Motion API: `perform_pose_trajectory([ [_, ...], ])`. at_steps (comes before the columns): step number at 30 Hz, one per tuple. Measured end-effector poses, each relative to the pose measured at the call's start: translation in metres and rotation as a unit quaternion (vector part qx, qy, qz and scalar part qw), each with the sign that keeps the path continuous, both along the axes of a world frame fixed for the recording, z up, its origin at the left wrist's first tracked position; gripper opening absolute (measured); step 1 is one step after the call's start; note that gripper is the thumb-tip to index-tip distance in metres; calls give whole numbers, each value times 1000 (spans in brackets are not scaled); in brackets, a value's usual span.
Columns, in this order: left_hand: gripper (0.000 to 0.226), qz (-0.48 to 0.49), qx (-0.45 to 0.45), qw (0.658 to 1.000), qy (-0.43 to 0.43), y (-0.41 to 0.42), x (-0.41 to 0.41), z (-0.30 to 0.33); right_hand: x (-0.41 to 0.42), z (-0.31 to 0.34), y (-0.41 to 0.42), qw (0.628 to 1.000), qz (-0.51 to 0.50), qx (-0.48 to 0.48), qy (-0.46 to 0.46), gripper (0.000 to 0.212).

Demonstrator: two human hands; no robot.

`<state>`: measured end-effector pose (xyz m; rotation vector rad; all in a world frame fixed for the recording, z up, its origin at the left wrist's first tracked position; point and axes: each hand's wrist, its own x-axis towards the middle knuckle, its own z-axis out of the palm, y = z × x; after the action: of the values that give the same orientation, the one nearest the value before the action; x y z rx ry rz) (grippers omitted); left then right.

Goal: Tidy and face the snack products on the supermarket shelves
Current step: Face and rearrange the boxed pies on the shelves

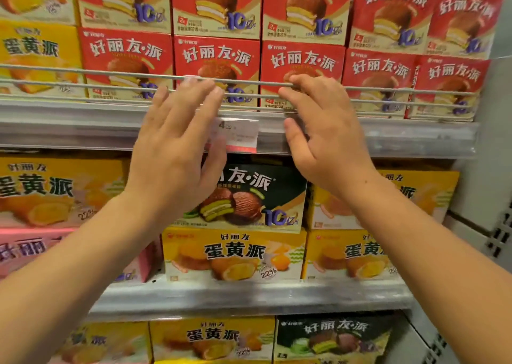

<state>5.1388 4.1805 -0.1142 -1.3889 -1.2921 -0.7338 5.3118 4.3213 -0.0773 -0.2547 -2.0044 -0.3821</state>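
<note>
At the rail (249, 84), you are raising both hands.
Left hand (177, 142) is reaching flat, fingers straight; right hand (324, 142) fingertips are curling over it before red boxes (302, 62).

Wire guard rail (83, 71) of thin horizontal bars runs along the front of the upper shelf. Below it, a clear plastic price strip (415, 136) carries a white-and-red price tag (241, 136). Perforated grey upright panel (498, 236) stands at far right.
</note>
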Motion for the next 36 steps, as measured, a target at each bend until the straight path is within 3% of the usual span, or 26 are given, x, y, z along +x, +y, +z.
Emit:
perform_pose_trajectory([
  [3, 36, -52, -73, 992, 87, -8, 6, -59, 0, -2, -2, 1000, -1, -1, 6, 40],
  [6, 53, 32, -163, 986, 2, -4, 2, -79, -3, -2, -5, 1000, -1, -8, 9, 40],
  [10, 85, 153, -170, 969, -97, 6, -5, -54, -3, -4, -6, 1000, -1, -14, 14, 40],
  [14, 84, 178, -214, 946, -165, 8, -4, -35, -5, -4, -5, 1000, 0, -12, 13, 42],
  [17, 72, 162, -190, 958, -141, 6, 1, -34, -1, -14, -6, 997, 42, -66, 26, 45],
  [20, 63, 134, -134, 978, -90, -3, 4, -45, 18, -53, -15, 970, 169, -141, 106, 40],
  [22, 54, 93, -82, 991, -53, -11, 7, -57, 32, -86, -22, 960, 185, -165, 132, 40],
  [26, 49, 29, -25, 999, -8, -25, 17, -76, 46, -117, -40, 938, 185, -284, 69, 72],
  [28, 50, 7, -19, 999, -32, -35, 21, -81, 46, -120, -51, 921, 207, -324, 56, 84],
  [32, 59, -4, -47, 993, -105, -69, 16, -90, 37, -123, -81, 895, 249, -358, 89, 80],
  [36, 69, 25, -20, 978, -204, -133, -12, -113, 9, -134, -121, 827, 304, -464, 94, 74],
])
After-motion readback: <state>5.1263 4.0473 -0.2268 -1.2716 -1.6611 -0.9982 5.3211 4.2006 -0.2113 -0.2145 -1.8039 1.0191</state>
